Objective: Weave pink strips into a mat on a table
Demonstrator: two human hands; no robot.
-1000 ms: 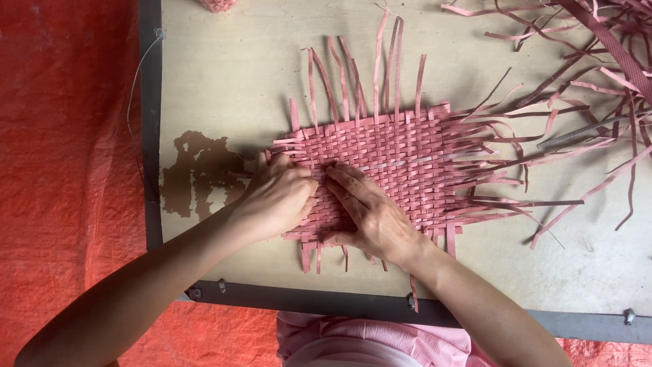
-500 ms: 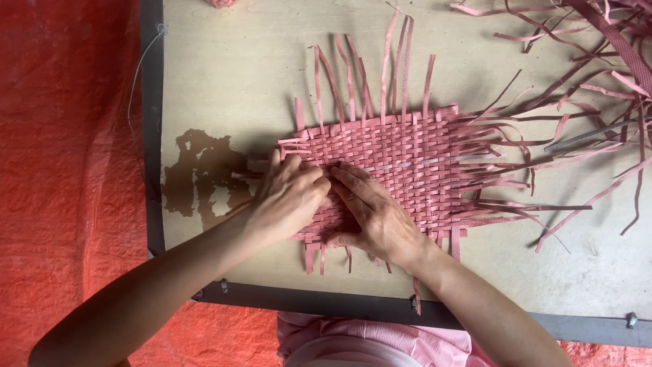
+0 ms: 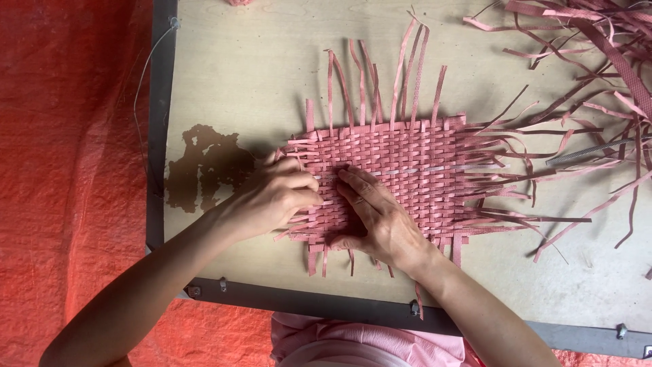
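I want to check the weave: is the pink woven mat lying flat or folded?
Flat: the pink woven mat lies spread on the board, both hands pressing it.

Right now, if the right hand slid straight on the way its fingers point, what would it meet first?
The right hand lies flat on the pink woven mat, fingers pointing up-left. It would likely meet the left hand's fingertips first; they look almost touching already.
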